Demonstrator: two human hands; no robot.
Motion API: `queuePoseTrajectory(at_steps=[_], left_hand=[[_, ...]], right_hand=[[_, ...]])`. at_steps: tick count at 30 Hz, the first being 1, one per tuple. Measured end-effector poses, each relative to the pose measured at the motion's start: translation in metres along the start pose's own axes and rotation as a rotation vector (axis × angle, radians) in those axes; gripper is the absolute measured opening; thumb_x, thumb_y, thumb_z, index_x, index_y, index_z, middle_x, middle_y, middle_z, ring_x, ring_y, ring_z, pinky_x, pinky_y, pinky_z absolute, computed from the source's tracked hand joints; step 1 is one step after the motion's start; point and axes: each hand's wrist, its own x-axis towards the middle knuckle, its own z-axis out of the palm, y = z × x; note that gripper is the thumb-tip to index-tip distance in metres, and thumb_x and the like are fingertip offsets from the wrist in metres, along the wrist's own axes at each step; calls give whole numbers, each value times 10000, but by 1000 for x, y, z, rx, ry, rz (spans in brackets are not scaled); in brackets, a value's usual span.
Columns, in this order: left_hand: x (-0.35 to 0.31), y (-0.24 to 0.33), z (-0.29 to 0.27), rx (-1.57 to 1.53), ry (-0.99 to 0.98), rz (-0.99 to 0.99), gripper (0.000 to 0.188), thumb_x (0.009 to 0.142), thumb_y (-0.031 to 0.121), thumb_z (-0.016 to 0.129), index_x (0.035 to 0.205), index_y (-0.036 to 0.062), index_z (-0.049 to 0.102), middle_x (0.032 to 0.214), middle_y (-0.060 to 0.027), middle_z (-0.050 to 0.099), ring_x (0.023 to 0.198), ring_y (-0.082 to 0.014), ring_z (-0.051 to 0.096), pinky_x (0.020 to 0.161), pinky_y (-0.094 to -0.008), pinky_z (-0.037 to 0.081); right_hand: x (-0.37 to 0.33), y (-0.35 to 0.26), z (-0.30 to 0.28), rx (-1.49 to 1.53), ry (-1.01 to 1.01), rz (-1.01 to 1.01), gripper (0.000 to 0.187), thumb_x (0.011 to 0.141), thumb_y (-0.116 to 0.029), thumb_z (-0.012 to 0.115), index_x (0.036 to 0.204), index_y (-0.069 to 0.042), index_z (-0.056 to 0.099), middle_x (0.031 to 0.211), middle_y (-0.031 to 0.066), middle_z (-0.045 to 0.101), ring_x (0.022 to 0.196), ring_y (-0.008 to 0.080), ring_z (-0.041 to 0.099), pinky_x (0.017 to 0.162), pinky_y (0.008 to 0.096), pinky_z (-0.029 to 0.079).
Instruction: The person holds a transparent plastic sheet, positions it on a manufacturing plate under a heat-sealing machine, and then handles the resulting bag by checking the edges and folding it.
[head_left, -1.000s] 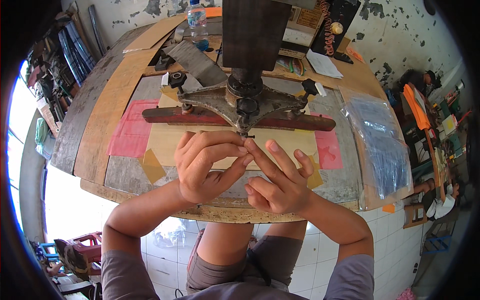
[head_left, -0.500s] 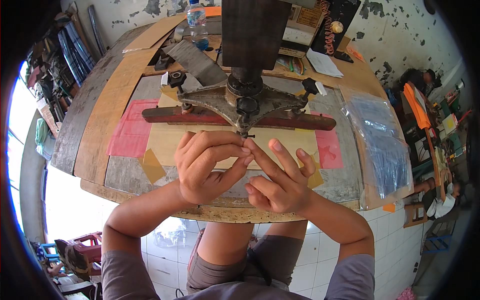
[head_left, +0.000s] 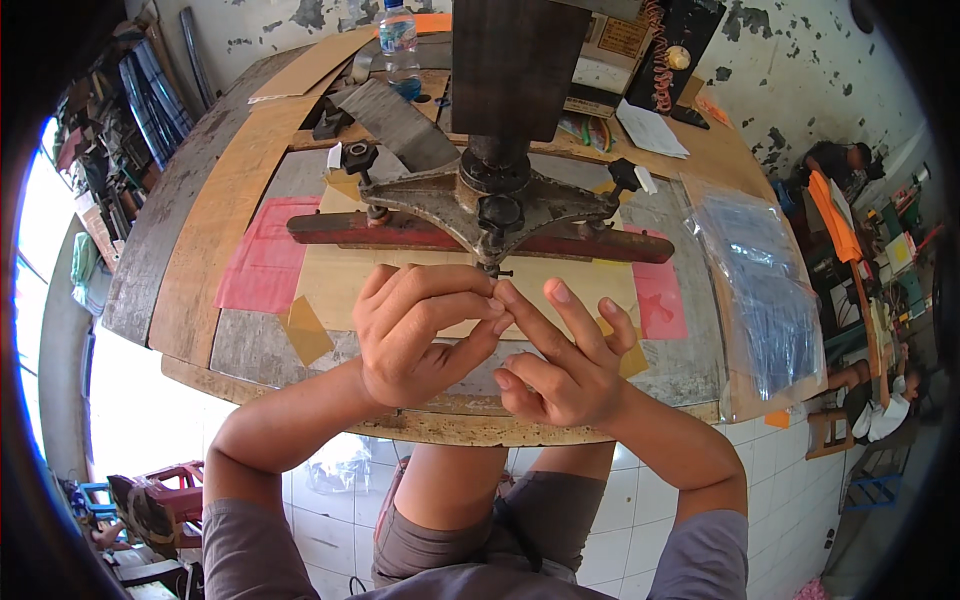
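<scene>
Worktable [head_left: 200, 290] edge: both hands [head_left: 495, 335] pinch something unseen under the press head [head_left: 495, 200]

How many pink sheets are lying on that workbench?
2. One large pink sheet lies left of the press, partly under the red bar; a smaller pink sheet lies at the right, beyond the right hand. More may be hidden.

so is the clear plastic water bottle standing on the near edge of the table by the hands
No, the clear plastic water bottle stands at the far side of the round wooden table, behind the grey metal press, away from both hands.
</scene>
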Motion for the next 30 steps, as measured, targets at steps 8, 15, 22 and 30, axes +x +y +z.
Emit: queuePoseTrajectory(at_steps=[8,15,22,30], left_hand=[[1,-1,1,-15,5,0,349,665,84,894,948,122,693,923,-1,742,690,-113,641,580,-266,354],[-1,0,2,-24,3,-11,339,654,72,887,932,118,698,916,4,737,695,-115,642,584,-265,354],[-3,-2,0,-2,-33,9,351,667,87,885,961,120,697,948,11,724,702,-120,633,604,-272,367],[-3,3,-1,-69,-187,52,363,689,136,916,980,108,701,943,-15,732,775,-162,672,652,-292,438]], right_hand=[[-1,2,-1,8,-4,7,178,983,-289,597,949,-206,443,1294,32,734,1387,203,546,1226,444,120],[0,4,-2,20,6,2,200,986,-290,601,945,-185,436,1285,34,738,1371,216,563,1222,443,124],[9,11,-11,158,-50,57,175,969,-246,623,956,-164,469,1297,40,732,1340,246,585,1199,448,178],[9,37,-9,1453,-41,595,234,930,73,583,980,-79,412,982,161,680,912,159,670,759,309,546]])
